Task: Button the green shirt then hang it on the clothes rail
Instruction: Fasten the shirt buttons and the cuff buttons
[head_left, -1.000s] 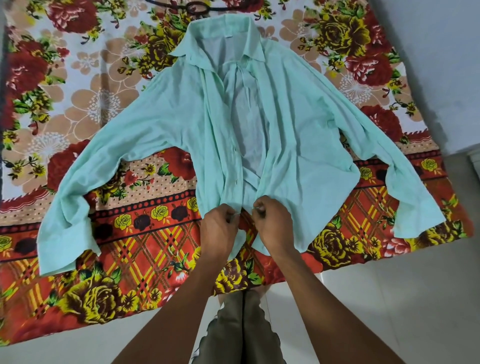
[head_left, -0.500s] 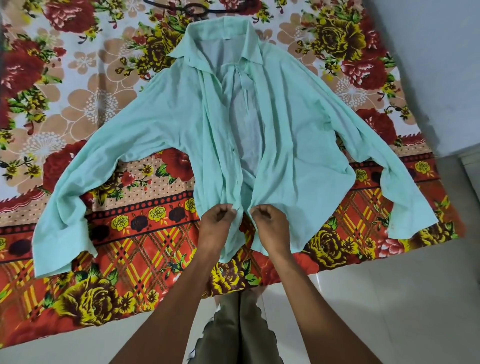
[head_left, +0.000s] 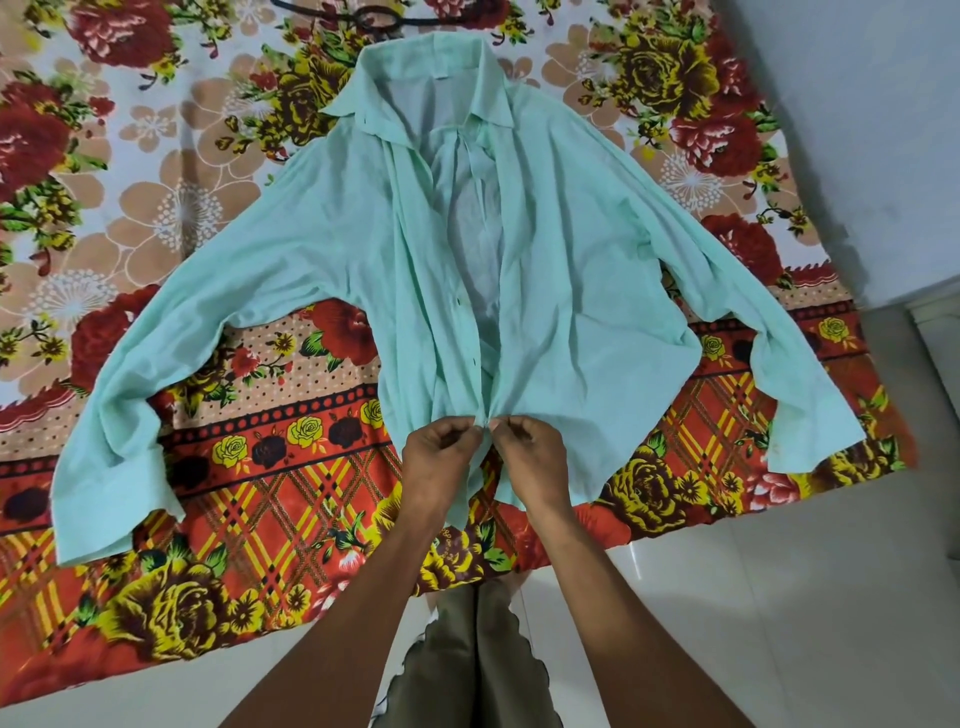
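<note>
Here, both hands pinching green shirt (head_left: 597, 291) hem

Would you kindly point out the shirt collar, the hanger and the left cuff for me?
Collar (head_left: 431, 67): head view, inner back band.
Hanger (head_left: 379, 21): head view, dark hook loop above the collar.
Left cuff (head_left: 111, 512): head view, sleeve end.

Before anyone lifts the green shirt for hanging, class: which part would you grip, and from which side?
Probably the collar, reached from the far end. The green shirt lies flat, front up, collar away from the person. Both the left hand and right hand pinch the front edges near the hem.
</note>
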